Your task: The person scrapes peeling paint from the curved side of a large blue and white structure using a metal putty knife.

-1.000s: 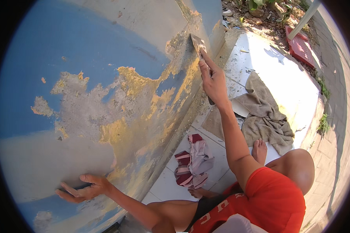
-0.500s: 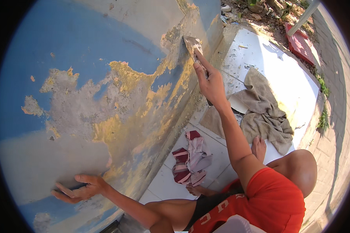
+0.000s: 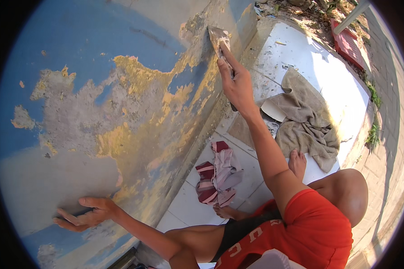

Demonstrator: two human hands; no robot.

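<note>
Since the earlier frame, the right hand (image 3: 239,85) has carried the scraper (image 3: 220,39) a little higher along the wall (image 3: 121,58), while the left hand (image 3: 87,214) has stayed pressed flat on the lower part of it. Right hand: fingers closed around the scraper's handle, forefinger stretched along the blade. Scraper: blade just above the fingertips, its edge laid against the wall where blue paint meets a bare yellow patch. Left hand: fingers spread open, palm on the wall, nothing held.

Wall, left of the gripping hand: curved by the lens, blue paint peeled away in wide patches of grey and yellow. Below the gripping wrist: white tiled floor (image 3: 184,206), with a red and white striped cloth (image 3: 217,177) lying crumpled near the foot of the wall. Right of the forearm: a beige cloth (image 3: 307,121) heaped on the tiles, with a pale flat sheet (image 3: 273,109) just beside it. Below that cloth: a bare foot (image 3: 297,162), a bent knee (image 3: 345,190) and red shorts (image 3: 309,233). Far above and right of the grip: a red flat object (image 3: 348,42) on the ground.
</note>
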